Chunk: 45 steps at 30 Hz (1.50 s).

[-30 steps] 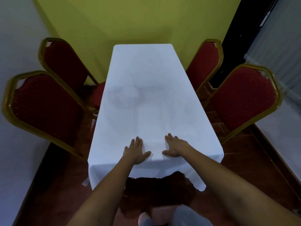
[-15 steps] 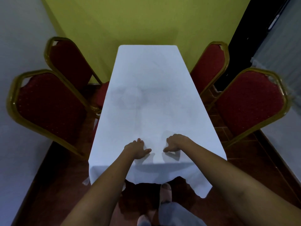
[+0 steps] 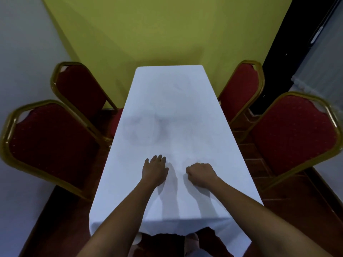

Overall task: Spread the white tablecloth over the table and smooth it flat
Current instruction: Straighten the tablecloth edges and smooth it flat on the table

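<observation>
The white tablecloth [image 3: 172, 115] covers the long narrow table from the far end to the near edge and hangs down over the near end in an uneven hem. Faint grey creases show around its middle. My left hand [image 3: 155, 169] rests flat on the cloth with its fingers straight and pointing away from me. To its right, my right hand [image 3: 201, 174] sits on the cloth with its fingers curled under into a fist, knuckles up. No bunched cloth shows in that fist.
Two red chairs with gold frames [image 3: 50, 143] [image 3: 78, 88] stand along the left side, two more [image 3: 293, 134] [image 3: 241, 88] along the right. A yellow-green wall [image 3: 167, 34] closes the far end. Reddish tile floor [image 3: 289, 201] lies around the table.
Both hands have moved farther up the table from near its front edge. The right hand went from flat to curled into a fist. The left is flat again.
</observation>
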### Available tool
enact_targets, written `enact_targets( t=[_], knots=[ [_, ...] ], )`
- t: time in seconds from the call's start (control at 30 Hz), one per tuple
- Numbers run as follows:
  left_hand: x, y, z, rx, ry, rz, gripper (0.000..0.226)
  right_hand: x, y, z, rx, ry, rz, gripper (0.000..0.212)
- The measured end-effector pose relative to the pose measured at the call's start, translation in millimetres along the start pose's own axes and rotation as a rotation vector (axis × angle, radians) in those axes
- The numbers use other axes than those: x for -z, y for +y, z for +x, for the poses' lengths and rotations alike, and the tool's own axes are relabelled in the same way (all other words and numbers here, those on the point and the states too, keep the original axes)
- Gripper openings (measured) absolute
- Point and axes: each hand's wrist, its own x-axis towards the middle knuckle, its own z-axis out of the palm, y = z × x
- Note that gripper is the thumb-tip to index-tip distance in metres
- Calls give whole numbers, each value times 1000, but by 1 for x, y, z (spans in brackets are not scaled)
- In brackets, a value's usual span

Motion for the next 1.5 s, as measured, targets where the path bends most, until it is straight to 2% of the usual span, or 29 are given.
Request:
enact_targets(
  t=[0.03, 0.13, 0.27, 0.47, 0.6, 0.7, 0.9, 1.1, 1.23, 1.4, 1.5],
  knots=[
    [4, 5, 13, 1, 10, -3, 56, 1, 9, 9, -6, 35, 14, 15],
    [9, 16, 46, 11, 5, -38, 60, 5, 29, 35, -55, 116, 63, 37],
    [0, 23, 93, 22, 12, -63, 60, 11, 48, 79, -118, 140, 152, 54],
    [-31, 21, 153, 97, 21, -151, 61, 2, 61, 146, -1, 154, 157, 61],
    [-54, 16, 149, 133, 92, -134, 72, -16, 63, 173, 123, 117, 190, 63],
    [-55, 18, 151, 141, 100, -135, 75, -22, 72, 183, 119, 136, 217, 62],
    [-54, 17, 150, 144, 93, -168, 73, -20, 126, 182, -80, 171, 247, 58],
    [-43, 25, 152, 115, 79, -174, 80, -30, 184, 149, -367, 203, 283, 58],
    [-29, 47, 177, -57, 59, -162, 73, -34, 187, 132, -557, 201, 345, 62],
    [-15, 83, 228, -363, -28, -117, 62, -37, 176, 123, -756, 190, 416, 70],
    [-15, 66, 250, -395, -63, -68, 64, -37, 174, 122, -800, 176, 420, 72]
  ],
)
